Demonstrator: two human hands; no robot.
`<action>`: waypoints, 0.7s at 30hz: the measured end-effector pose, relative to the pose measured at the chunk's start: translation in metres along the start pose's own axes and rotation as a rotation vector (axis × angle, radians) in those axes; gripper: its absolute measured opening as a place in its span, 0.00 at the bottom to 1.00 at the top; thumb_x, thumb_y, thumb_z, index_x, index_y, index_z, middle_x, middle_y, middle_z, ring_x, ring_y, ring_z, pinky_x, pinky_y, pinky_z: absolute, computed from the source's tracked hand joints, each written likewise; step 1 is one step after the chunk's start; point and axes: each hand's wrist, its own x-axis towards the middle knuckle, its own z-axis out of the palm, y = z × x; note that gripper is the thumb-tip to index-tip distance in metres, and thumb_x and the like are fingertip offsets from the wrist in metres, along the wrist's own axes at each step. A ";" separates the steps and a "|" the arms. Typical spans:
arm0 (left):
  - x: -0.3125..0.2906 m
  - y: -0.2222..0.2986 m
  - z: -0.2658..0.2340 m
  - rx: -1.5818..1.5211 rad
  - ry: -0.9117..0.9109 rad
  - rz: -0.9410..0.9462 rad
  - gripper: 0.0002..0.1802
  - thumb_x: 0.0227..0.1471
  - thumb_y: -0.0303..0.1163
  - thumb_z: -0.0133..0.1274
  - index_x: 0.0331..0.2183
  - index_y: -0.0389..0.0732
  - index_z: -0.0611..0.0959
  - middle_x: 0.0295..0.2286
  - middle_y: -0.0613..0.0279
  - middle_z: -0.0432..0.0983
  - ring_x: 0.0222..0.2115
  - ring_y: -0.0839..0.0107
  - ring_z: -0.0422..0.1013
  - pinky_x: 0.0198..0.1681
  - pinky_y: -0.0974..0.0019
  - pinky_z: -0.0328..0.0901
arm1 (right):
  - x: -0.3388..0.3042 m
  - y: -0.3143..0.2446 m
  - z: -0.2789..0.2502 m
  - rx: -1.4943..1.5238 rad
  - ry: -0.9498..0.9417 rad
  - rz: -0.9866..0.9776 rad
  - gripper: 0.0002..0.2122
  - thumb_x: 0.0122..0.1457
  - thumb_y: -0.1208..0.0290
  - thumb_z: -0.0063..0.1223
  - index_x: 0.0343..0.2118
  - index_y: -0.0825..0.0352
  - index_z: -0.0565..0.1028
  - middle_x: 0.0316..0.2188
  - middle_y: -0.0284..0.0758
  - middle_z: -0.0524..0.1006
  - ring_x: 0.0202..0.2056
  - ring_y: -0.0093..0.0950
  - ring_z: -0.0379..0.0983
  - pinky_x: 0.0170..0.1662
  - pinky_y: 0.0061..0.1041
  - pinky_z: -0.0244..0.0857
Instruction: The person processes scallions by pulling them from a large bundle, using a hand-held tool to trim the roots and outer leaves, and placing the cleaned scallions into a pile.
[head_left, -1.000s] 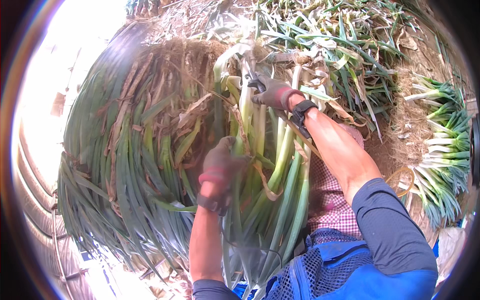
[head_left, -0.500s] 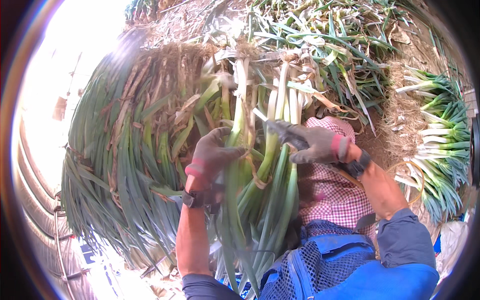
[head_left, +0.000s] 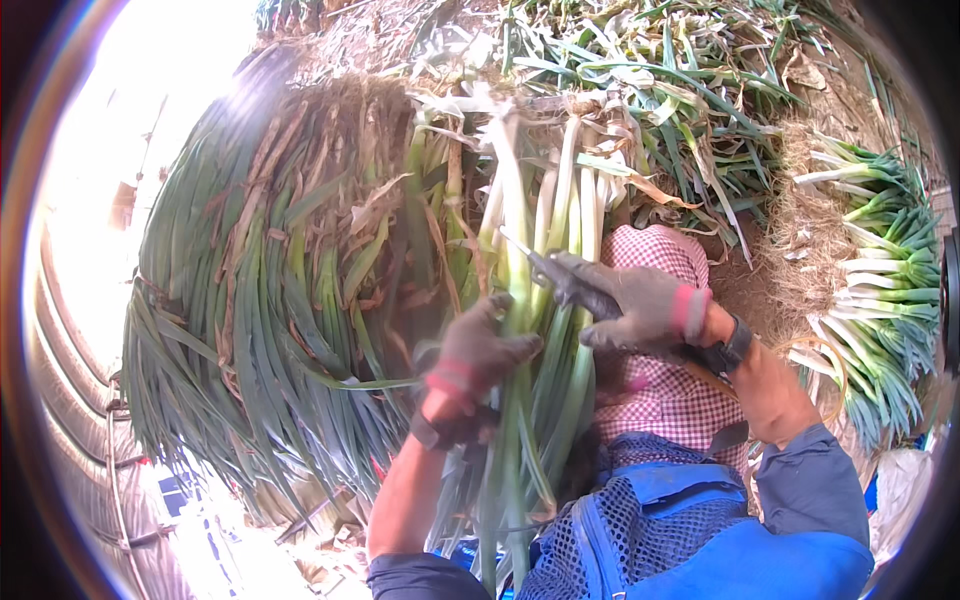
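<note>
My left hand (head_left: pixel 485 350), in a grey glove with a red cuff, closes around the green shaft of a leek (head_left: pixel 512 180). That leek's white root end points away from me and its leaves hang toward me. In my gloved right hand (head_left: pixel 645 305) is a dark-handled air gun (head_left: pixel 575 285) with a thin nozzle. Its tip lies close to the leek's shaft, just beyond my left hand. Beside the held leek, pale stripped leeks (head_left: pixel 565 180) lie side by side. Left of my left hand is a thick pile of unpeeled leeks (head_left: pixel 260 280) with dry outer leaves.
A heap of stripped leaves (head_left: pixel 670 90) covers the far ground. At the right, white-stemmed leeks (head_left: pixel 880 270) lie in a row, roots inward. A tan hose (head_left: pixel 835 355) loops by my right forearm. Pink checked cloth (head_left: pixel 660 385) and blue mesh clothing (head_left: pixel 640 510) sit below my hands.
My left hand has moved right and slightly toward me, with the leek shifting right alongside the stripped ones. My right hand with the air gun has barely moved.
</note>
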 end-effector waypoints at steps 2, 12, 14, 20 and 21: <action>-0.017 -0.004 0.014 -0.109 -0.093 -0.031 0.41 0.53 0.24 0.75 0.64 0.27 0.75 0.45 0.54 0.86 0.42 0.71 0.82 0.47 0.69 0.78 | 0.013 -0.006 -0.009 -0.070 -0.068 0.185 0.51 0.60 0.44 0.67 0.80 0.61 0.52 0.37 0.54 0.84 0.40 0.52 0.85 0.48 0.45 0.76; -0.033 0.007 0.004 0.107 -0.247 0.017 0.30 0.61 0.39 0.72 0.59 0.34 0.84 0.35 0.66 0.85 0.34 0.78 0.78 0.39 0.71 0.74 | 0.052 -0.040 -0.035 -0.317 -0.178 0.284 0.48 0.61 0.43 0.62 0.78 0.62 0.55 0.39 0.51 0.86 0.42 0.51 0.85 0.49 0.45 0.77; -0.026 0.013 -0.023 0.040 -0.310 0.004 0.26 0.63 0.38 0.71 0.56 0.34 0.87 0.35 0.67 0.86 0.33 0.81 0.77 0.37 0.73 0.73 | 0.058 -0.048 -0.036 -0.264 -0.274 0.249 0.48 0.60 0.45 0.63 0.78 0.63 0.54 0.39 0.51 0.86 0.42 0.52 0.85 0.49 0.45 0.77; 0.035 0.002 -0.085 -0.395 0.020 0.079 0.17 0.65 0.35 0.66 0.49 0.35 0.90 0.27 0.69 0.83 0.22 0.83 0.73 0.26 0.74 0.66 | 0.105 -0.069 -0.018 -0.334 -0.223 0.269 0.40 0.61 0.47 0.64 0.71 0.64 0.65 0.39 0.52 0.86 0.42 0.51 0.85 0.50 0.45 0.77; 0.052 -0.009 -0.081 -0.435 0.190 0.084 0.17 0.65 0.35 0.66 0.50 0.34 0.90 0.31 0.66 0.85 0.27 0.79 0.77 0.31 0.73 0.70 | 0.114 -0.070 -0.013 -0.310 -0.280 0.243 0.38 0.60 0.48 0.64 0.69 0.66 0.67 0.39 0.52 0.86 0.42 0.51 0.85 0.50 0.45 0.77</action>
